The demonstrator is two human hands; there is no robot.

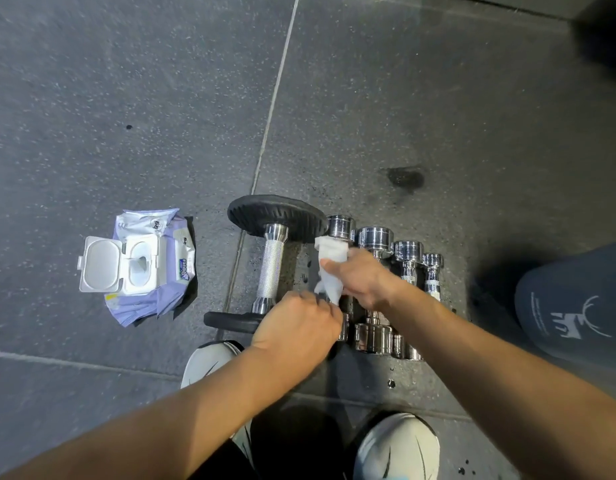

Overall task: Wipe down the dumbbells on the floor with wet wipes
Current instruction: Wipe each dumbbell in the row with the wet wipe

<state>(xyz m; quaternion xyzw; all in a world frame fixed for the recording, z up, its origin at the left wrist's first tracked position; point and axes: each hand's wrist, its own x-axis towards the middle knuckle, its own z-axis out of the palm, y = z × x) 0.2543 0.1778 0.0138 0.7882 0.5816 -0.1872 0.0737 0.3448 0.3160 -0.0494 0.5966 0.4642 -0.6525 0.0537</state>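
The big dumbbell (272, 268) has matt ribbed plates and a rough knurled metal handle; right of it the chrome dumbbells (376, 237) are mirror-glossy and the wet wipe (331, 256) soft cloth, left of it the wipes pack (144, 271) crinkled glossy film.

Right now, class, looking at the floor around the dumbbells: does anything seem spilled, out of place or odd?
A dark, wet-looking patch stains the floor beyond the chrome dumbbells, and small dark drops dot it near the shoes. The wipes pack lies crumpled with its lid flipped open. Nothing looks damaged.
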